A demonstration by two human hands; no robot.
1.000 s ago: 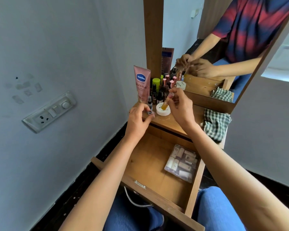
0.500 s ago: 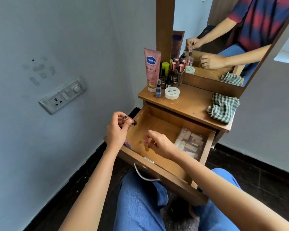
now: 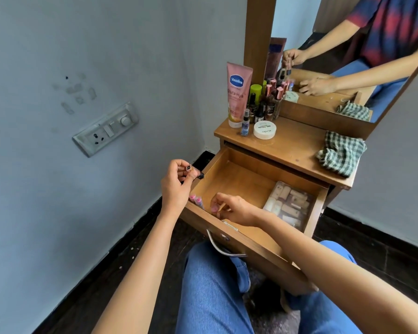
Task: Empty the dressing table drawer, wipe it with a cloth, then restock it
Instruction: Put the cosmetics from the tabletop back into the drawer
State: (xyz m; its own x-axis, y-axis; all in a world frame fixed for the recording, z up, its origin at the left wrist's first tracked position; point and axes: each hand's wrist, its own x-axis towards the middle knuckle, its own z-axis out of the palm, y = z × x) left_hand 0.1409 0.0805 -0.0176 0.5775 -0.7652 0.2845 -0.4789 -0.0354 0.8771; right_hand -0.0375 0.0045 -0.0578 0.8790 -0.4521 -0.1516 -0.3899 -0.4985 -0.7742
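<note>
The wooden drawer of the dressing table stands pulled open over my lap. My left hand hovers at its left wall and grips small dark-capped bottles. My right hand reaches into the drawer's front left corner, its fingers pinching a small pink-capped item. Two pink-capped items lie beside it against the front wall. A clear box of small tubes sits at the drawer's right end. A green checked cloth lies on the tabletop.
A pink Vaseline tube, several nail polish bottles and a white round jar stand at the tabletop's back left before the mirror. A wall with a socket plate is close on the left. My knees sit under the drawer.
Both hands left the tabletop carrying small bottles and came down to the drawer. My right hand moved further toward the front left corner; the left stayed at the left wall.
</note>
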